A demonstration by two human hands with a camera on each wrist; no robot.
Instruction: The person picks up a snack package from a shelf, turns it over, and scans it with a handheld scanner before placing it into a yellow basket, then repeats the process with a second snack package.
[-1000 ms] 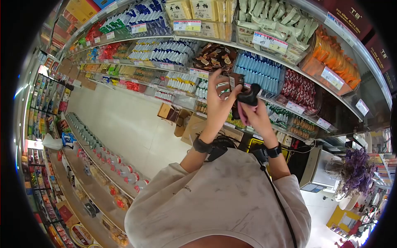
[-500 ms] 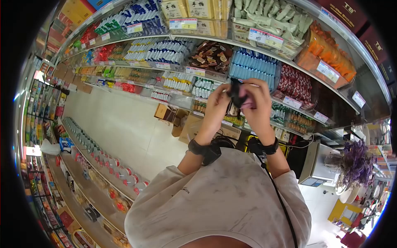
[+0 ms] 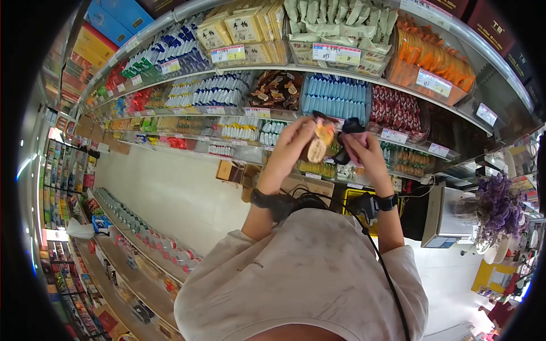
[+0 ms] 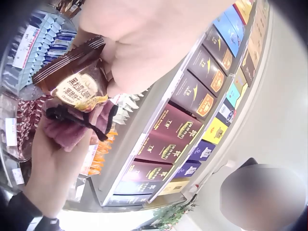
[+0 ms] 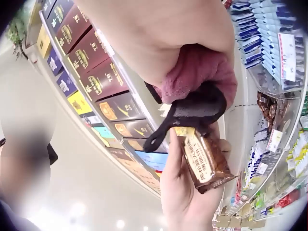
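My left hand point(image 3: 289, 150) pinches a brown wrapped snack packet point(image 4: 79, 86) with a cream label. In the head view the packet's yellow-orange face point(image 3: 320, 142) shows, slightly blurred. My right hand point(image 3: 368, 158) stands close beside it and grips a folded pink cloth point(image 5: 207, 72) together with a soft black piece point(image 5: 199, 107) that ends in a loop. The black piece lies right at the packet's end in the right wrist view. Behind the hands, bins on the shelf hold similar brown packets point(image 3: 277, 91) and light blue packets point(image 3: 335, 95).
Shelves of clear bins curve across the front, with orange packets point(image 3: 435, 57) at the upper right. Brown cartons point(image 3: 230, 170) stand low by the shelf. A metal-sided appliance point(image 3: 446, 219) and purple flowers point(image 3: 497, 199) are at the right. Bottles point(image 3: 165, 244) line the left shelf.
The hands first came together and have now drawn slightly apart. The packet has turned so its yellow-orange face shows. The head view has shifted, moving the bins leftward.
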